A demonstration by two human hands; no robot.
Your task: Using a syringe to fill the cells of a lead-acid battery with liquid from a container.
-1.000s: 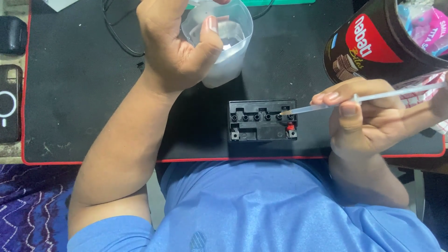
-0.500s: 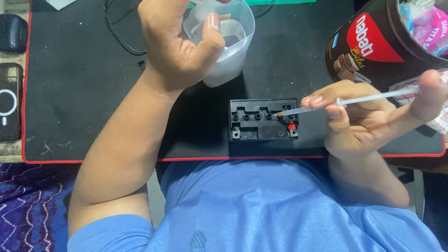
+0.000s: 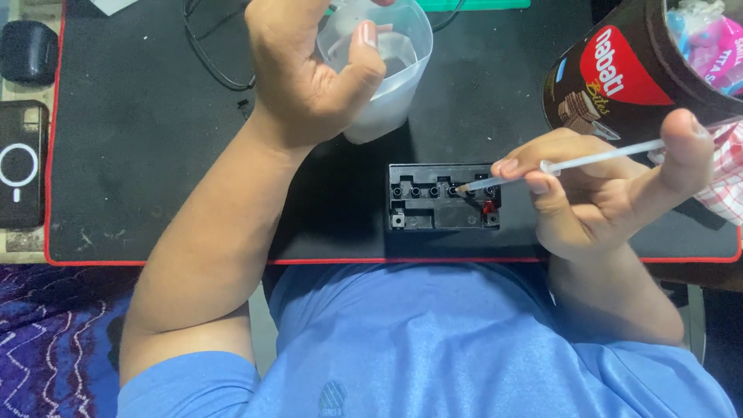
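My left hand [image 3: 309, 73] grips a clear plastic cup [image 3: 387, 70] holding clear liquid, held above the black mat at the top middle. My right hand [image 3: 604, 190] holds a thin clear syringe [image 3: 596, 160] between fingers and thumb, the thumb on the plunger end. Its tip rests at one of the round filler holes along the top of a small black battery [image 3: 443, 207], which has a row of holes and a red terminal mark at its right end. The battery lies on the mat near the front edge.
A black desk mat with red trim [image 3: 139, 155] covers the desk. A dark round snack tub [image 3: 619, 70] stuffed with wrappers stands at the right. At the left lie a black phone [image 3: 22, 166] and a dark case [image 3: 27, 50]. A black cable [image 3: 209, 54] loops behind.
My right thumb has moved outward along the syringe plunger, and the syringe tip has shifted left to another filler hole. The cup stays held in my left hand.
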